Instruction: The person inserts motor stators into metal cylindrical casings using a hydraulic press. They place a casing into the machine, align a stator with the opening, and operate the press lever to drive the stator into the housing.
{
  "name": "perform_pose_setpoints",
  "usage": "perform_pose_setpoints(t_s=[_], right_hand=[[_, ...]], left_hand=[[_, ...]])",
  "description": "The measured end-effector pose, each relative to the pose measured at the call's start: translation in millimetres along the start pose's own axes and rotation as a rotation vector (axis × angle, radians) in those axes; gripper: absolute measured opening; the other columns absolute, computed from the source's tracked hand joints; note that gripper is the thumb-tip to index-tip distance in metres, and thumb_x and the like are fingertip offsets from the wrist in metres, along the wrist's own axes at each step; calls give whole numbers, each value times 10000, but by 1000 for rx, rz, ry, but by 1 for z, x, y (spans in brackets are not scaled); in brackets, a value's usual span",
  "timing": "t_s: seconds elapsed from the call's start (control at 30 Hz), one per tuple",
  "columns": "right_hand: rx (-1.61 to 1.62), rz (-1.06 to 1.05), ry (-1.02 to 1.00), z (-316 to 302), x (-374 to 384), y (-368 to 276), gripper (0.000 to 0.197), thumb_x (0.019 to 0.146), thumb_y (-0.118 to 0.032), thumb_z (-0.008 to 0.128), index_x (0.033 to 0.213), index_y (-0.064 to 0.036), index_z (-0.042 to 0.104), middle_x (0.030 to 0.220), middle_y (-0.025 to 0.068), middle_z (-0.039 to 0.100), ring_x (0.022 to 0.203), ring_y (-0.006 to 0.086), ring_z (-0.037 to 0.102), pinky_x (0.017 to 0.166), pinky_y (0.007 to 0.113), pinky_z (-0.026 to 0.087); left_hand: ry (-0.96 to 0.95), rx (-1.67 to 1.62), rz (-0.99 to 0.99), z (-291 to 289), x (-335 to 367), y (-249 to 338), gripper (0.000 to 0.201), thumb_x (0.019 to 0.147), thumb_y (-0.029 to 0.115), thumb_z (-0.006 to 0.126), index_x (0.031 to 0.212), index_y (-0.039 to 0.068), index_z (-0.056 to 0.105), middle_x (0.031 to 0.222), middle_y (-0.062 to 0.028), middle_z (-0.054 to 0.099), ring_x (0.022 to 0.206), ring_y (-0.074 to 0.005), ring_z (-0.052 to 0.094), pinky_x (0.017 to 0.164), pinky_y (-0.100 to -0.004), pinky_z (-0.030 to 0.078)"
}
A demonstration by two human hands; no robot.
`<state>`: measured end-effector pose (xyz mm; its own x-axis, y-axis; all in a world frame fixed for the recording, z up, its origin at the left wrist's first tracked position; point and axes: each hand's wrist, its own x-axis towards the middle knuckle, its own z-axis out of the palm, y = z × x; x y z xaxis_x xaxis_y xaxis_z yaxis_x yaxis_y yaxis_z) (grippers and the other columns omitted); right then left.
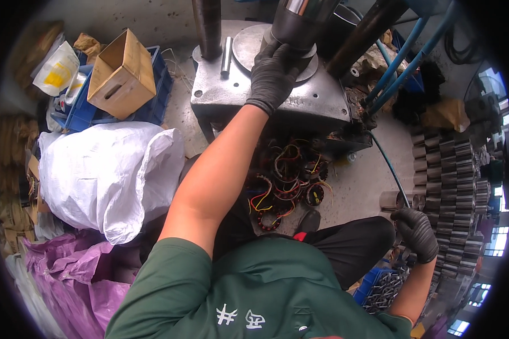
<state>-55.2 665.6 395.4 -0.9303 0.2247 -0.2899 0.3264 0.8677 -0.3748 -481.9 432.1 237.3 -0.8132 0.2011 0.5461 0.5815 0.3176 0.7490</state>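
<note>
My left hand [274,73], in a dark grey glove, reaches up to a press. Its fingers curl against a metal cylinder [291,28] standing above the round plate [246,48] on the press table [220,93]; the fingertips are partly hidden. A short steel rod [227,55] stands on that table, left of the plate. Low on the right, my gloved right hand [415,234] is closed round the end of a thin lever [389,161], which slants down from the press's right side.
Wired stator coils [285,181] lie under the press. Left are a wooden box [121,76] on a blue crate [161,73], a white sack [104,169] and a purple sack [73,271]. Stacked metal cylinders [449,192] and a blue bin [370,282] of metal parts stand right. Blue hoses [404,68] hang beside the press.
</note>
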Motion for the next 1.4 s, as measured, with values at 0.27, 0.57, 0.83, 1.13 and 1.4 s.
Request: perform_pose_setpoints(t_s=[0.27,0.57,0.83,1.13,1.4], right_hand=[[-44,-11,-44,-2,2,3,227,870,-40,622,1064,20,725,981,196,744,921,333,726,847,410,557],[-101,-75,-117,-5,3,2,275,865,-8,572,1102,33,704,961,200,737,850,304,719,811,388,556],[-101,-74,-69,-3,2,3,270,865,7,580,1100,27,712,984,200,744,882,319,728,802,400,562],[275,142,77,-2,2,-4,249,851,-16,641,1083,10,729,987,204,740,928,362,723,841,407,567],[331,177,41,-7,7,-15,243,856,-15,634,1080,28,720,992,213,742,905,356,730,804,420,568]], left_hand=[[13,43,26,-1,-1,-1,678,777,149,787,1421,82,585,1490,-191,511,1357,-389,487,1153,-460,428],[0,7,8,-1,0,1,681,781,156,785,1426,82,579,1491,-184,512,1369,-381,472,1161,-457,419],[4,17,21,0,-2,0,680,778,139,785,1420,65,576,1475,-177,523,1343,-377,498,1147,-450,440],[7,23,35,0,-2,1,685,775,124,786,1422,57,572,1479,-172,521,1334,-372,505,1145,-446,442],[25,53,53,-2,-1,-2,683,769,124,790,1413,44,577,1472,-173,531,1326,-378,513,1144,-445,441]])
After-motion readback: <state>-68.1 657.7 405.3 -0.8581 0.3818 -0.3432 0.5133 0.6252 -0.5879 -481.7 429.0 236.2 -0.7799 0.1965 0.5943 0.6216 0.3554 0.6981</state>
